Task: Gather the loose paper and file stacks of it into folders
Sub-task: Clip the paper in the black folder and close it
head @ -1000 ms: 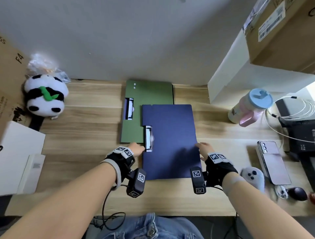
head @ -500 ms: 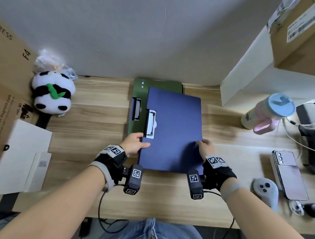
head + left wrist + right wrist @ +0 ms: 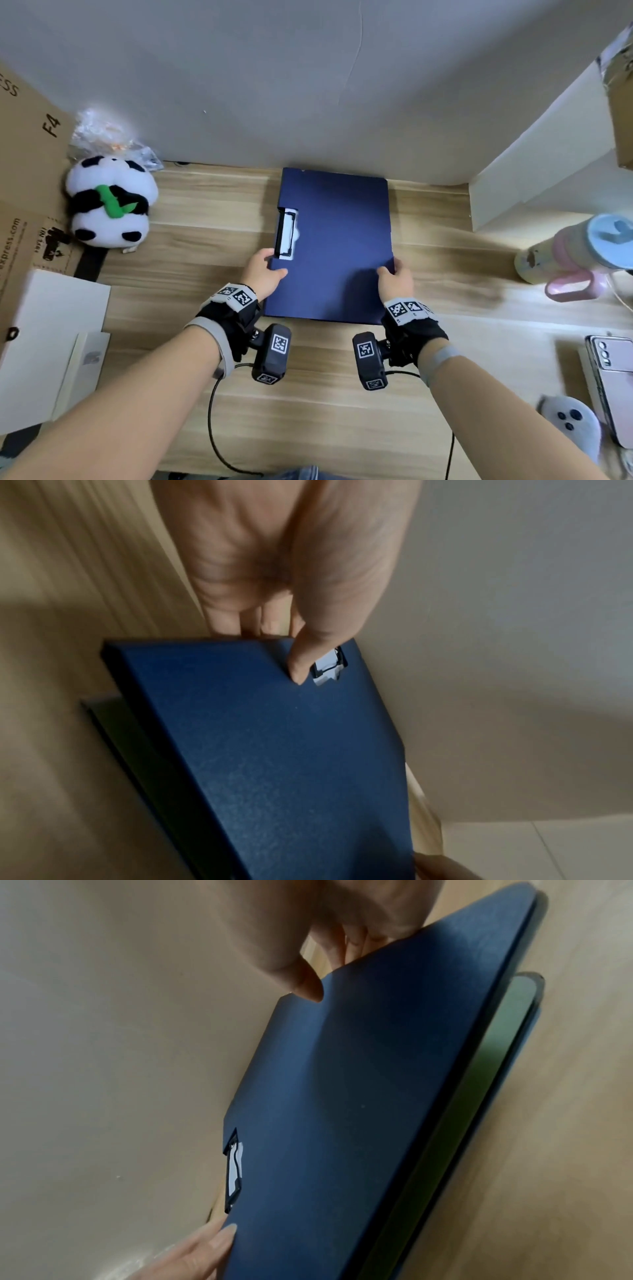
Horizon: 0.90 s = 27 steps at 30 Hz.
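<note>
A dark blue folder point(image 3: 337, 246) with a black clip point(image 3: 286, 233) in a cut-out on its left edge lies at the back of the wooden desk point(image 3: 205, 342). My left hand point(image 3: 265, 274) grips its left edge just below the clip, thumb on top and fingers beneath. My right hand point(image 3: 394, 279) grips the right edge the same way. In the right wrist view the blue folder point(image 3: 359, 1096) sits over a green folder point(image 3: 503, 1074), with its near part raised a little. The head view hides the green folder fully. No loose paper shows.
A panda plush point(image 3: 109, 202) and a cardboard box point(image 3: 24, 171) stand at the left, with a white box point(image 3: 51, 342) in front of them. At the right are a white shelf wall point(image 3: 531, 178), a pastel bottle point(image 3: 575, 253), a phone point(image 3: 613, 383) and a small controller point(image 3: 570, 421).
Both hands have carried the blue folder away from me and leftward onto the green folder, which it now covers. The grips have stayed on its two side edges.
</note>
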Each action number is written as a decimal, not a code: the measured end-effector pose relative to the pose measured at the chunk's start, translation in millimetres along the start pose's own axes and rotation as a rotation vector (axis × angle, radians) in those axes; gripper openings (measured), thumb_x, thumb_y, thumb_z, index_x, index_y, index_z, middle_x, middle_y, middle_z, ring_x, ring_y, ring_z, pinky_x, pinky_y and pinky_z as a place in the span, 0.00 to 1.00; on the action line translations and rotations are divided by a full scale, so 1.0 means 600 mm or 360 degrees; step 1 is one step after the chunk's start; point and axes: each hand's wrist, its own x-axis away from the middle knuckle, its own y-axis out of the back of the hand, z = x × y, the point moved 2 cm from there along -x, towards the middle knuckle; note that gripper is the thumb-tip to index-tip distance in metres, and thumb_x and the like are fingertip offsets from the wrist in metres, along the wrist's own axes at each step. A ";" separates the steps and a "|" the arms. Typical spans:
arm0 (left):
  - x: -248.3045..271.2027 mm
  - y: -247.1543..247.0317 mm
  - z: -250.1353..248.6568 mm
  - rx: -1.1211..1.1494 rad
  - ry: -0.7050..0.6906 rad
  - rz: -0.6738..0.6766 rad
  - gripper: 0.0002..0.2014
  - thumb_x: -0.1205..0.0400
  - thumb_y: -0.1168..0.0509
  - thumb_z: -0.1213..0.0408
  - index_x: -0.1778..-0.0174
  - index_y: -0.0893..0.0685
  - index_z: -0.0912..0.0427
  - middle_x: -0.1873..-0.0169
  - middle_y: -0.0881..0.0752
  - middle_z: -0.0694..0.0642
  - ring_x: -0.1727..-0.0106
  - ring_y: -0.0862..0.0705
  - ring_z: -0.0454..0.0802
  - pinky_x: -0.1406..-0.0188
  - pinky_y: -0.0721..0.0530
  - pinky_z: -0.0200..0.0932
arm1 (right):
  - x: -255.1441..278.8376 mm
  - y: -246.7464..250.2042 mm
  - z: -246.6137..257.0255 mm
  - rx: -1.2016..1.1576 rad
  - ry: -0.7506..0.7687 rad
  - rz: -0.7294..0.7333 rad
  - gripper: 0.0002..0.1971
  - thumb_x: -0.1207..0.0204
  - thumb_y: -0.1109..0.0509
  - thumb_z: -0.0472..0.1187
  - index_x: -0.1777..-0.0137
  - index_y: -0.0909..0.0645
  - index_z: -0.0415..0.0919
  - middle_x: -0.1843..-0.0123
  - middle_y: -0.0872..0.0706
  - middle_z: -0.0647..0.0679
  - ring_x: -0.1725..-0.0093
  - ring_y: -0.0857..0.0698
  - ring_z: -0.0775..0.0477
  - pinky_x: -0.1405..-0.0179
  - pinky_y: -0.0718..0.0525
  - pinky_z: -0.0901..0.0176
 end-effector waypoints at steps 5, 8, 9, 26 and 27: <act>-0.019 -0.003 0.009 -0.0109 0.0007 -0.0026 0.26 0.23 0.34 0.78 0.27 0.27 0.68 0.39 0.16 0.69 0.44 0.16 0.59 0.47 0.23 0.40 | -0.023 -0.009 -0.015 0.0186 -0.0105 0.0013 0.24 0.22 0.41 0.33 0.24 0.31 0.36 0.29 0.26 0.35 0.29 0.26 0.35 0.28 0.32 0.52; -0.029 -0.001 0.012 -0.0179 -0.0002 -0.0052 0.25 0.23 0.34 0.78 0.28 0.25 0.68 0.39 0.16 0.67 0.47 0.18 0.56 0.49 0.25 0.38 | -0.030 -0.011 -0.022 0.0260 -0.0112 0.0034 0.24 0.21 0.41 0.34 0.24 0.32 0.36 0.28 0.27 0.34 0.29 0.26 0.35 0.27 0.33 0.52; -0.031 0.001 0.012 -0.0229 -0.0004 -0.0055 0.25 0.23 0.34 0.78 0.28 0.25 0.67 0.38 0.17 0.66 0.46 0.18 0.54 0.48 0.26 0.38 | -0.033 -0.012 -0.024 0.0252 -0.0109 0.0025 0.24 0.21 0.41 0.34 0.25 0.30 0.36 0.29 0.26 0.34 0.30 0.25 0.35 0.26 0.32 0.51; -0.046 0.005 0.019 -0.0337 0.0106 0.0137 0.37 0.20 0.37 0.71 0.16 0.46 0.62 0.21 0.32 0.59 0.46 0.22 0.49 0.47 0.24 0.41 | -0.053 -0.041 -0.019 -0.0101 -0.0290 0.0030 0.25 0.21 0.38 0.36 0.24 0.30 0.40 0.22 0.32 0.43 0.25 0.28 0.42 0.23 0.34 0.55; -0.048 0.007 0.018 -0.0346 0.0097 0.0148 0.37 0.20 0.37 0.71 0.16 0.46 0.62 0.22 0.31 0.58 0.53 0.24 0.46 0.53 0.26 0.36 | -0.052 -0.045 -0.017 -0.0072 -0.0277 0.0034 0.25 0.21 0.38 0.36 0.23 0.30 0.40 0.23 0.33 0.42 0.25 0.28 0.42 0.23 0.35 0.55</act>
